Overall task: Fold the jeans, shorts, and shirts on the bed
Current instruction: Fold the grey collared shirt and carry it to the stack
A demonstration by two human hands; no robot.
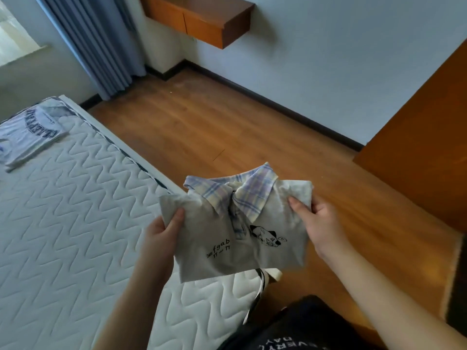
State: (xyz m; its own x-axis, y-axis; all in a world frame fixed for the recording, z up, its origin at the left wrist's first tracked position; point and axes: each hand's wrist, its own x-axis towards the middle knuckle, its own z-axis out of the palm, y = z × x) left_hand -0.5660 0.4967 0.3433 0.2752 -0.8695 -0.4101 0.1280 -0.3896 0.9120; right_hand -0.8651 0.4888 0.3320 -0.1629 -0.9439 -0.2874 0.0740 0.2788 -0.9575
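- Above the bed's (75, 223) near edge, left hand (161, 231) and right hand (318, 218) each pinch a folded grey shirt (237, 233).
- Near the far corner lies another folded white shirt (30, 135).

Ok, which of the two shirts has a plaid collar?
The grey shirt held in both hands. The white shirt, with dark block lettering, lies folded on the bed.

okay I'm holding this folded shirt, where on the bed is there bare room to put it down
The white quilted mattress lies bare from the folded white lettered T-shirt at its far left corner down to your left hand. The grey plaid-collared shirt fits anywhere there. Only that far corner is taken.
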